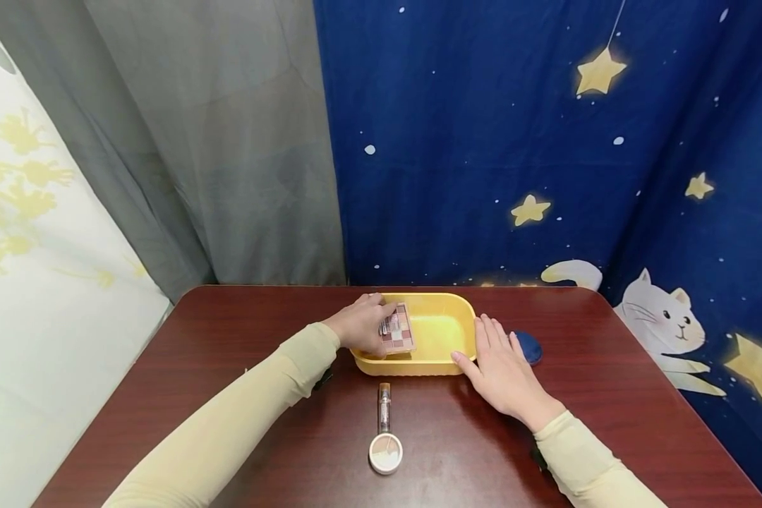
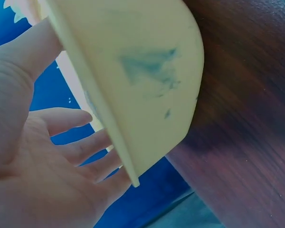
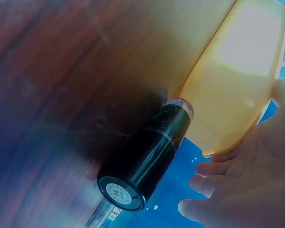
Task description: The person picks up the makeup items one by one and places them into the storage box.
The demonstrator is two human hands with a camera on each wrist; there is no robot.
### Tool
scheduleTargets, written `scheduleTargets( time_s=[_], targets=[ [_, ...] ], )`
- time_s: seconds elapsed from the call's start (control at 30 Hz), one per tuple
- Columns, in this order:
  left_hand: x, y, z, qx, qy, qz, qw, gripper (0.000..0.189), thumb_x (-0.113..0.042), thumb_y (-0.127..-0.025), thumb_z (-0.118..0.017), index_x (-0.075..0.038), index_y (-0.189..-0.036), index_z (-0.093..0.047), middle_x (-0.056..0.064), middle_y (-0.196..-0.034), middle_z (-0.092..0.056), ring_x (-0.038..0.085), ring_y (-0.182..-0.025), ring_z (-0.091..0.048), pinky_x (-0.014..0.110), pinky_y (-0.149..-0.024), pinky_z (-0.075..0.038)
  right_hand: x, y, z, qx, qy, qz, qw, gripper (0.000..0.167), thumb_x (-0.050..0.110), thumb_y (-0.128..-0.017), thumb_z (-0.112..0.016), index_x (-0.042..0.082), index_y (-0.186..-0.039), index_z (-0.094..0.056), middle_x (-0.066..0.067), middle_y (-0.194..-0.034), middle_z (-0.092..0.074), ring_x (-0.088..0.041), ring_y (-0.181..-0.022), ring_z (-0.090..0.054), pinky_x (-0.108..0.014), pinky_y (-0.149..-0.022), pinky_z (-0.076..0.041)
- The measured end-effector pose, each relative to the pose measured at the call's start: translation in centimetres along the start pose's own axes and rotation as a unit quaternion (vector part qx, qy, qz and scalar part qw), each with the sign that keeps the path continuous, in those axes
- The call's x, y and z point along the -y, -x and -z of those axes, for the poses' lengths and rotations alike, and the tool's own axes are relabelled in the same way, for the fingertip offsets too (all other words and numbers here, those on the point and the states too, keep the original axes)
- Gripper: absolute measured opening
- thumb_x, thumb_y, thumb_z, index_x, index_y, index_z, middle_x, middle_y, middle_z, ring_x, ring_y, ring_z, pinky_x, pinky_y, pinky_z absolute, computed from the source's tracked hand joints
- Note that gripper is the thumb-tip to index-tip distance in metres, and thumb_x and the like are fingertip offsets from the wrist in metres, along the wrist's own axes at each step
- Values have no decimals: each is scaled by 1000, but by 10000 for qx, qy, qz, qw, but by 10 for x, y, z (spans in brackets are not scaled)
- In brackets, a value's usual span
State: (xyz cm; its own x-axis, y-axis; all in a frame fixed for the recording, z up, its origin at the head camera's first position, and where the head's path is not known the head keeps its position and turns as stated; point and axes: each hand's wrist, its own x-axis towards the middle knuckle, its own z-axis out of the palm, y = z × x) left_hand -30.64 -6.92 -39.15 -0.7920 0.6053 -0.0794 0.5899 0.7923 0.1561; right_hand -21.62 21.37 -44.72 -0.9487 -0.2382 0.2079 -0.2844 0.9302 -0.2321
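Note:
A yellow plastic basin (image 1: pixel 443 368) sits toward the back of the table. At its left end my left hand (image 1: pixel 360 326) grips a checkered makeup palette (image 1: pixel 397 330), which is tilted inside the basin; the hand covers its left part. In the left wrist view, the basin's outer wall (image 2: pixel 147 95) hides most of the palette and the fingertips. My right hand (image 1: pixel 503 370) lies with straight fingers along the basin's right end, its thumb touching the near rim. Behind that hand is a dark blue round object (image 1: pixel 527 347), partly covered.
In front of the basin a slim dark cosmetic tube (image 1: pixel 384 408) lies lengthwise, and nearer me is a round white-rimmed compact (image 1: pixel 386 453). Up close, the right wrist view shows a black cosmetic tube (image 3: pixel 145 159) with a round end label. Curtains (image 1: pixel 470 155) hang beyond the table.

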Motion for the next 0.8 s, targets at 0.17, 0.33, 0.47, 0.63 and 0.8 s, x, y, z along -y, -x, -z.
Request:
scheduleTargets(
  time_s=[0.17, 0.33, 0.47, 0.63, 0.8],
  targets=[
    [1, -2, -6, -59, -157, -92, 9998, 93, -33, -72, -85, -10, -152, -45, 13, -132, -50, 29, -124, -44, 37, -102, -43, 0, 1, -1, 20, -12, -8, 10000, 94, 68, -100, -35, -6, -157, -21, -24, -162, -22, -43, -148, -19, -66, -114, -15],
    [1, -5, -11, -8, -151, -115, 9998, 87, -31, -74, -82, -14, -152, -47, 14, -132, -49, 30, -121, -44, 39, -102, -43, 0, 1, -1, 17, -30, -8, 10000, 94, 68, -100, -34, -6, -157, -21, -24, -162, -22, -43, -148, -19, -66, -114, -15],
    [0, -7, -16, 113, -248, -82, 9996, 84, -34, -79, -80, -17, -153, -45, 14, -133, -47, 31, -123, -41, 43, -105, -40, 0, 1, -2, 10, -50, -3, 10000, 94, 68, -100, -34, -5, -157, -22, -24, -162, -23, -43, -148, -19, -65, -114, -16],
    [-2, -9, -20, 212, -192, -6, 9996, 83, -33, -80, -80, -19, -154, -45, 14, -135, -46, 31, -124, -39, 43, -106, -38, -1, 1, -3, -5, -27, 11, 10000, 94, 68, -100, -35, -5, -157, -22, -24, -162, -23, -42, -148, -20, -65, -114, -17],
    [-3, -9, -21, 278, -124, 54, 9995, 82, -28, -81, -79, -20, -154, -43, 12, -135, -45, 30, -124, -38, 43, -105, -39, -2, 0, -3, 9, -22, 6, 10000, 94, 69, -100, -34, -5, -157, -21, -24, -162, -22, -43, -148, -19, -65, -114, -17]
  ],
)
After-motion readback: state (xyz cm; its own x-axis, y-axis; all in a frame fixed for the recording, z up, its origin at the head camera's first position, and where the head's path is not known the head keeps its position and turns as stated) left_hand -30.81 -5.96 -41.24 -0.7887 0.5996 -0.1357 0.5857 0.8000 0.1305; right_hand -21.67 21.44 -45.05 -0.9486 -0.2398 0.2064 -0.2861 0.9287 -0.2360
